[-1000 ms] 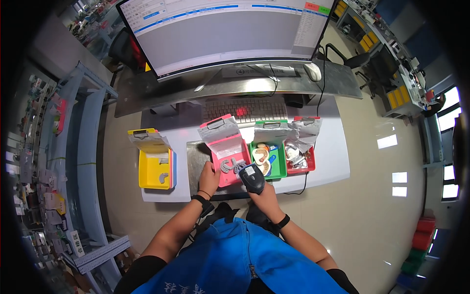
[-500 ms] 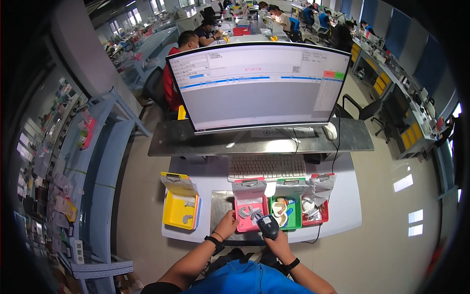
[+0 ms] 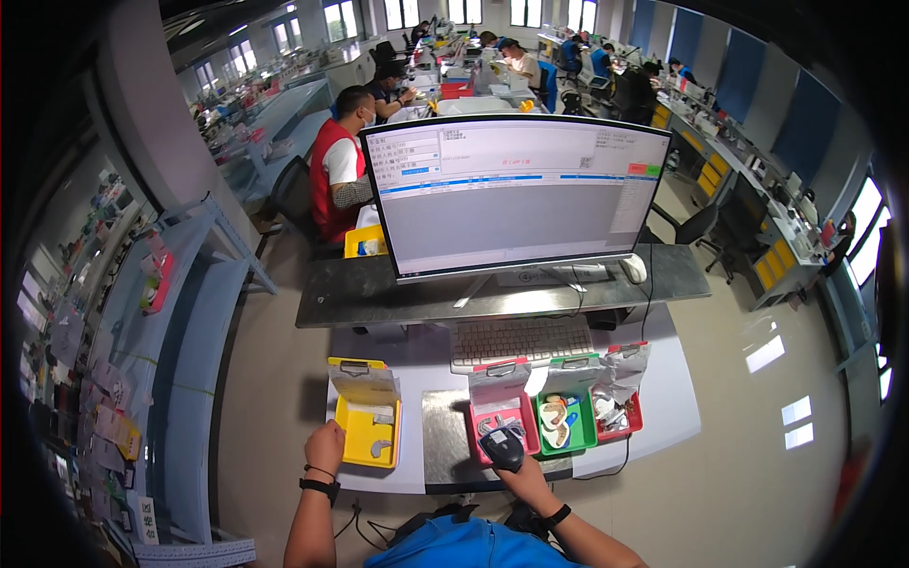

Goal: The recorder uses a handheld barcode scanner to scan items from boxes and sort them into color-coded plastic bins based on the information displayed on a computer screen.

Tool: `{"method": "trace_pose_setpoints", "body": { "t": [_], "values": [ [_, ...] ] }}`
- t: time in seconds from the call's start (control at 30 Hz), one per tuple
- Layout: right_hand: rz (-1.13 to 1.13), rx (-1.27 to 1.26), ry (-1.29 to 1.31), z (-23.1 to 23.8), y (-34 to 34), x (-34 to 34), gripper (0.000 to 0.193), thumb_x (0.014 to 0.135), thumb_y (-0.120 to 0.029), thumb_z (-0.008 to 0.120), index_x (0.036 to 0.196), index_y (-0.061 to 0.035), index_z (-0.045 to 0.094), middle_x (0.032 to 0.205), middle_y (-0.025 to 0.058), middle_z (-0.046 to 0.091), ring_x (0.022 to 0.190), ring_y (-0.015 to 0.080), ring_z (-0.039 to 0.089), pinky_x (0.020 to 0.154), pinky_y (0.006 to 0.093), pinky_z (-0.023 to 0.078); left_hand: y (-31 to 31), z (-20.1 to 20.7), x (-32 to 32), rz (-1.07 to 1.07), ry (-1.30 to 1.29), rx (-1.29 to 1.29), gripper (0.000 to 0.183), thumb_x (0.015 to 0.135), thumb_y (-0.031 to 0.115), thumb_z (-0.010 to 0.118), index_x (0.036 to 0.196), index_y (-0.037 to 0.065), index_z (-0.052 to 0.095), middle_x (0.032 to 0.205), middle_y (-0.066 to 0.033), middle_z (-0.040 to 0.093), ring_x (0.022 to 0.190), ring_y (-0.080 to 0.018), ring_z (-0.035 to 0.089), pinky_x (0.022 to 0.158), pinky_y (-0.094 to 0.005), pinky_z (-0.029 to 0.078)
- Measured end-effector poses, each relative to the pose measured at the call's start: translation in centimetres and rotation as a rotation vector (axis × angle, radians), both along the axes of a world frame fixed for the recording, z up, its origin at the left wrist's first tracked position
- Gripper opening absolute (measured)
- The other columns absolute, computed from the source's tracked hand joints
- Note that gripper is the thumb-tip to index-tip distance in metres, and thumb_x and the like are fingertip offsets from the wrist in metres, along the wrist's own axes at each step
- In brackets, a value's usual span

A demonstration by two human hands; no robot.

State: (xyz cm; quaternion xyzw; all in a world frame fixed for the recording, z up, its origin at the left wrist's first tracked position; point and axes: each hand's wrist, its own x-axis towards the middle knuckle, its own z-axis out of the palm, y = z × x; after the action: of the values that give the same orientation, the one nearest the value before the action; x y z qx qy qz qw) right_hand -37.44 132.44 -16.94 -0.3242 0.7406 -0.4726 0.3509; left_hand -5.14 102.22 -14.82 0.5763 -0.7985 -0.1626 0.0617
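My right hand [image 3: 526, 480] grips a black handheld barcode scanner [image 3: 502, 449], its head over the near edge of a pink tray [image 3: 532, 437]. Grey dental models [image 3: 494, 422] lie in that tray, partly covered by the scanner. At the left, my left hand [image 3: 325, 447] is closed beside the left wall of a yellow tray [image 3: 367, 456]; its fingertips are hidden, and I cannot tell whether it grips the wall. Inside the yellow tray is a grey model piece [image 3: 380, 447]. A green tray [image 3: 580, 428] contains cream dental models [image 3: 557, 418] and a blue piece.
A red tray [image 3: 632, 417] with crumpled clear bags stands right of the green one. Clipboards rise behind the trays. Behind them are a keyboard [image 3: 519, 339], a metal shelf [image 3: 379, 305] with a large monitor [image 3: 511, 222], and a mouse [image 3: 632, 268]. People sit at benches beyond.
My left hand has moved left from the pink tray to the yellow tray. The scanner has swung left over the pink tray's near edge. My view has tilted up slightly.
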Motion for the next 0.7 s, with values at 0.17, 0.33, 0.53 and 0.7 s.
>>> {"method": "trace_pose_setpoints", "body": {
  "t": [0.17, 0.33, 0.53, 0.7],
  "values": [
    [-0.052, -0.086, -0.014, 1.8, -1.5, 2.4, 0.023, 0.089, -0.020, 0.080, 0.101, -0.0020, 0.073, 0.075, 0.0056, 0.072, 0.065, 0.0145, 0.068, 0.063, 0.0335, 0.052, -0.4, -2.8, 0.3, 0.083, 0.171, -0.170, 0.028, 0.095, 0.023, 0.077, 0.108, 0.005, 0.060, 0.102, -0.0221, 0.074, 0.094, -0.0452, 0.072, 0.080, -0.0522, 0.058],
    [-0.042, -0.073, -0.024, 1.6, -2.2, 3.6, 0.026, 0.088, -0.015, 0.078, 0.111, -0.0023, 0.074, 0.085, 0.0064, 0.076, 0.075, 0.0145, 0.070, 0.070, 0.0333, 0.055, -2.5, -3.3, 2.2, -0.055, -0.025, 0.061, 0.028, 0.099, 0.024, 0.072, 0.108, 0.002, 0.058, 0.101, -0.0246, 0.074, 0.098, -0.0467, 0.071, 0.081, -0.0566, 0.057],
    [-0.040, -0.069, 0.002, 2.5, -2.1, 4.2, 0.032, 0.089, -0.012, 0.076, 0.120, -0.0059, 0.075, 0.105, 0.0091, 0.079, 0.099, 0.0192, 0.074, 0.091, 0.0342, 0.056, -2.1, 0.1, 1.9, -0.150, 0.032, 0.046, 0.024, 0.100, 0.021, 0.067, 0.108, 0.000, 0.056, 0.102, -0.0276, 0.072, 0.098, -0.0492, 0.069, 0.079, -0.0574, 0.056],
    [-0.022, -0.071, -0.004, 6.4, -1.5, 4.2, 0.033, 0.088, -0.016, 0.080, 0.117, -0.0009, 0.073, 0.099, 0.0159, 0.079, 0.091, 0.0214, 0.075, 0.082, 0.0363, 0.057, 0.6, 3.0, -0.7, -0.178, 0.387, 0.011, 0.018, 0.099, 0.014, 0.067, 0.103, 0.000, 0.056, 0.096, -0.0289, 0.068, 0.090, -0.0498, 0.067, 0.075, -0.0560, 0.053]
  ]
}}
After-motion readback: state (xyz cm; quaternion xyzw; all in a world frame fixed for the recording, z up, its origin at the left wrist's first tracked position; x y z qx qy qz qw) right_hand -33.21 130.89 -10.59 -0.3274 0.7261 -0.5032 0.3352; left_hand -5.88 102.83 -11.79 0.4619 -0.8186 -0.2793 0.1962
